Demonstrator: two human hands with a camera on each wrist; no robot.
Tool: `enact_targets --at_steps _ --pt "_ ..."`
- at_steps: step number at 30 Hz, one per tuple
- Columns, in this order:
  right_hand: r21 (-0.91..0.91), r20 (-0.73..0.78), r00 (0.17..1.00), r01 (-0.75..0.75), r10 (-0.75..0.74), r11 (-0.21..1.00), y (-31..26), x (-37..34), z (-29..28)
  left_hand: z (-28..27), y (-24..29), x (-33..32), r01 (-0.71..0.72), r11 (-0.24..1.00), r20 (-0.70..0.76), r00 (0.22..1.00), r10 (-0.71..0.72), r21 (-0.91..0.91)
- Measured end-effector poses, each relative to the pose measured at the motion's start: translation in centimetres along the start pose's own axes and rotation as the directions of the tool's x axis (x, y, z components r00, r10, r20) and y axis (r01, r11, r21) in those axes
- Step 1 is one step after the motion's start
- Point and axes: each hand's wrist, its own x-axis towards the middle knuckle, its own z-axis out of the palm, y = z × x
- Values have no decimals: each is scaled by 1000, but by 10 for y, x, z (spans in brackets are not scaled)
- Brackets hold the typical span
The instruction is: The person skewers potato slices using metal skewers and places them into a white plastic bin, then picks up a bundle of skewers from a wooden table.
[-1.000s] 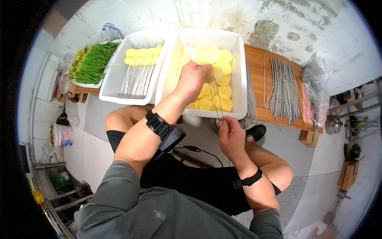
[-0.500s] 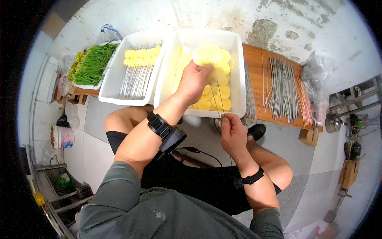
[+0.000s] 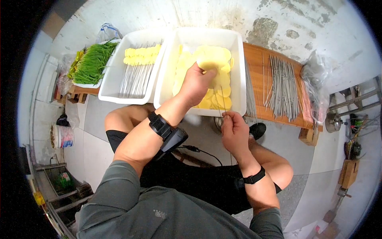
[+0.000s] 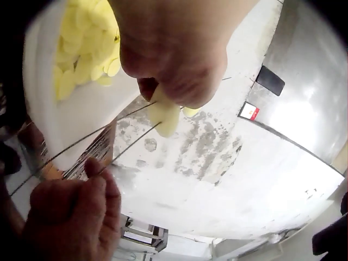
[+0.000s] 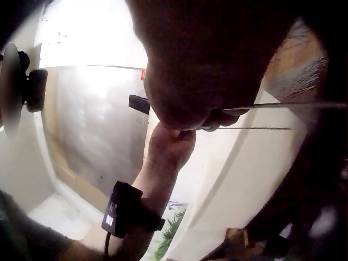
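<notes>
In the head view, my left hand [image 3: 195, 85] pinches pale yellow potato slices [image 3: 211, 59] above a white tub [image 3: 159, 93] filled with more of them. My right hand [image 3: 235, 133] grips two thin metal skewers near the tub's front rim. The left wrist view has one skewer [image 4: 103, 128] meeting the held slice [image 4: 166, 118] near my left fingers, and the other with its tip at the slice's face. Their far ends run back past the right hand [image 4: 81, 209]. My left fingers hide part of the slices.
Left of the tub, another white tub [image 3: 104, 95] holds rows of skewered slices [image 3: 143, 53]. Beyond it lie green chives [image 3: 93, 61] on a tray. At right, many bare metal skewers [image 3: 283, 89] lie on a wooden table [image 3: 258, 63], beside clear plastic bags [image 3: 318, 75].
The left hand has turned slightly and moved a little right with the slices. The right hand has shifted slightly right, still gripping the skewers.
</notes>
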Motion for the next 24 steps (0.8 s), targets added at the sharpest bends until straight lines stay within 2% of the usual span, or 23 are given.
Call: enact_targets --at_steps 2,4,5,8,10,11,13,20,22,24 --pt "37 -17 999 31 -31 999 6 2 2 0 -6 -1 30 999 -16 999 -29 31" --pt "72 -38 997 66 -63 995 10 3 3 0 -7 0 31 997 20 999 -30 -71" --pt "26 -55 993 108 -106 994 12 2 3 -2 -6 1 30 997 21 999 -29 -73" --pt "-30 -59 986 156 -157 987 13 2 2 0 8 6 -26 999 96 995 23 33" --pt "-36 -45 985 164 -165 986 12 1 3 0 16 12 179 935 -1 982 -188 -305" --pt "-41 -49 984 169 -171 985 12 1 4 0 16 13 175 936 -2 983 -184 -305" --pt "-46 -54 983 173 -175 984 12 2 4 1 15 14 127 977 -43 990 -136 -169" --pt "-43 -74 974 212 -215 976 12 0 5 -1 11 14 173 960 3 984 -177 -219" --pt "-35 -73 977 197 -199 980 10 0 5 4 21 11 152 969 -133 975 -179 -194" --pt "-82 -79 969 230 -236 970 6 1 5 5 21 12 150 963 -98 979 -176 -226"
